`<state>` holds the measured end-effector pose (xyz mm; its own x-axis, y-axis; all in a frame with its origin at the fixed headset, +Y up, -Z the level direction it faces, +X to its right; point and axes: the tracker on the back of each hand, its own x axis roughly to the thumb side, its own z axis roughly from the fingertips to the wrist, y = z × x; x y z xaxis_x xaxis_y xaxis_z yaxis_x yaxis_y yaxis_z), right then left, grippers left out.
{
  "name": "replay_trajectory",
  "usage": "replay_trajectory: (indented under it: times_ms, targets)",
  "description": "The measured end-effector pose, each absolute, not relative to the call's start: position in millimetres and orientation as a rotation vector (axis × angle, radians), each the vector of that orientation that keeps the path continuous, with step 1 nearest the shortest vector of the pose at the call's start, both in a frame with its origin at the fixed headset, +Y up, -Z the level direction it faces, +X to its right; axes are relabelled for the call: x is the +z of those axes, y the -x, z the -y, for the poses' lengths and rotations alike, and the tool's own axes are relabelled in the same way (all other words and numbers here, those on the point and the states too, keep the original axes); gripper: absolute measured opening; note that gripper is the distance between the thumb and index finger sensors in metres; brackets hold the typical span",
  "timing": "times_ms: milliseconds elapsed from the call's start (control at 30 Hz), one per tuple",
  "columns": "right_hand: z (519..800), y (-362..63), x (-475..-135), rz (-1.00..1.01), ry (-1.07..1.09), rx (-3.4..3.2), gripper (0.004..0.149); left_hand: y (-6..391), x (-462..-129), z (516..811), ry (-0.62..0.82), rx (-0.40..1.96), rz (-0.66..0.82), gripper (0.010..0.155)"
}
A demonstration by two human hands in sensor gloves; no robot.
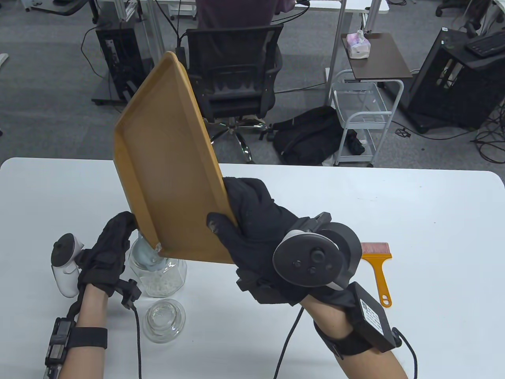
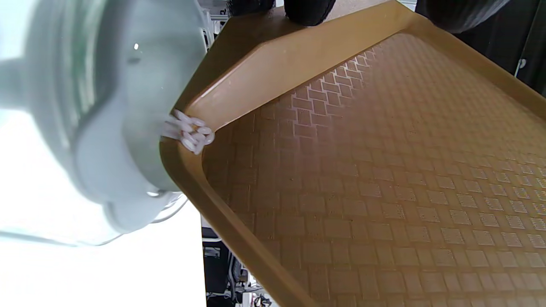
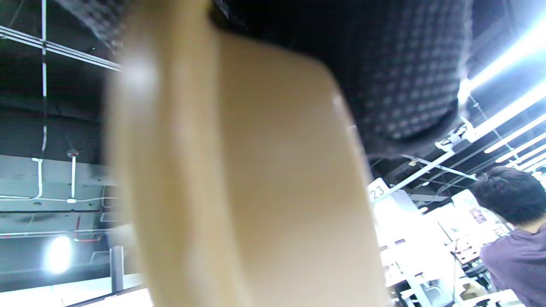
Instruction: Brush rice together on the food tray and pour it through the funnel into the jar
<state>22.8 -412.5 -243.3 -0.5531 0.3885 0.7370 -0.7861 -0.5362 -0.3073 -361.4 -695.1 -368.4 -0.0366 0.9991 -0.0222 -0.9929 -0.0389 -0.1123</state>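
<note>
The tan food tray [image 1: 165, 166] is tilted steeply, its low corner over the pale funnel [image 1: 144, 252] that sits in the glass jar [image 1: 173, 272]. My right hand [image 1: 244, 213] grips the tray's lower right rim, thumb on the inside. My left hand [image 1: 114, 241] holds the tray's lower left edge beside the funnel. In the left wrist view a few rice grains [image 2: 190, 132] cling at the tray [image 2: 362, 170] corner, against the funnel [image 2: 106, 128]. White rice [image 1: 159, 284] lies in the jar's bottom. The right wrist view shows only the blurred tray [image 3: 239, 179] and my gloved fingers [image 3: 392, 64].
A glass lid [image 1: 163, 319] lies on the white table [image 1: 394, 205] just in front of the jar. An orange-handled brush [image 1: 378, 268] lies to the right of my right hand. Beyond the table's far edge stand an office chair [image 1: 236, 75] and a seated person.
</note>
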Motion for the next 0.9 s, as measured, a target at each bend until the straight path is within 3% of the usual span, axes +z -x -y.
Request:
replay_trajectory:
  times_ms: [300, 433, 600, 900]
  targets:
    - [413.2, -25.5, -233.0, 0.851, -0.843, 2.094, 0.062, 361.7, -363.1, 688.4, 0.086, 1.593, 0.074, 0.081]
    - [413.6, -42.3, -239.6, 0.833, -0.766, 2.096, 0.062, 363.5, -357.5, 680.3, -0.007, 1.579, 0.076, 0.079]
    - [421.8, -85.3, -255.9, 0.787, -0.633, 2.100, 0.062, 363.7, -347.0, 658.0, -0.090, 1.595, 0.122, 0.077]
    - [478.0, -200.8, -258.8, 0.691, -0.212, 2.084, 0.063, 322.0, -317.6, 602.0, 0.018, 1.509, 0.266, 0.077]
